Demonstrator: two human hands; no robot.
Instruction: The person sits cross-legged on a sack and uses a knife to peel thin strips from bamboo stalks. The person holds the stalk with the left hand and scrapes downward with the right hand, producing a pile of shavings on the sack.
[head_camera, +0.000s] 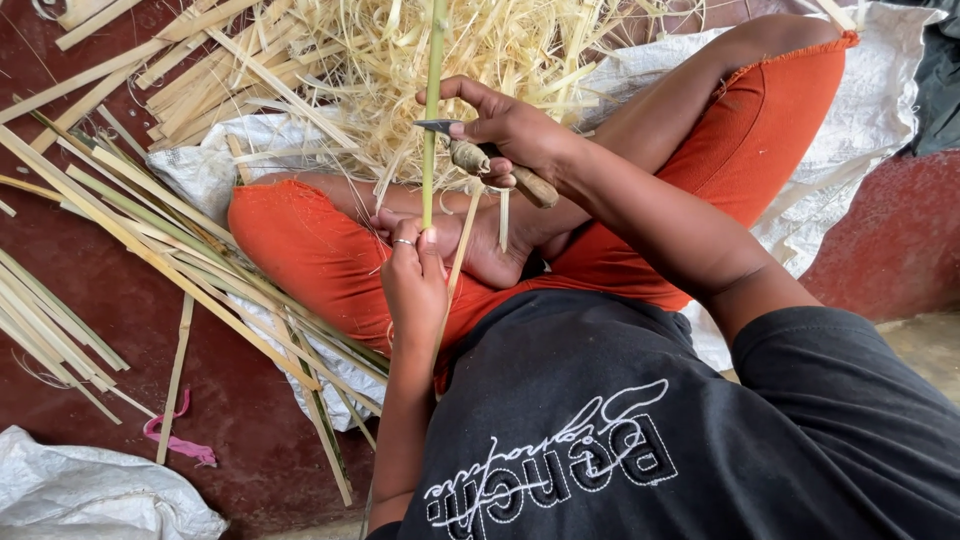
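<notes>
While the left hand (415, 275) pinches the green bamboo strip (432, 110) at six o'clock, the right hand (505, 130) grips a wooden-handled knife (480, 160) against it; thin, springy, probably sharp-edged; best held low.

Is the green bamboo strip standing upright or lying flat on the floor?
Upright. The green bamboo strip runs nearly vertically; the left hand holds its lower end, and the right hand presses a knife against it higher up.
</notes>
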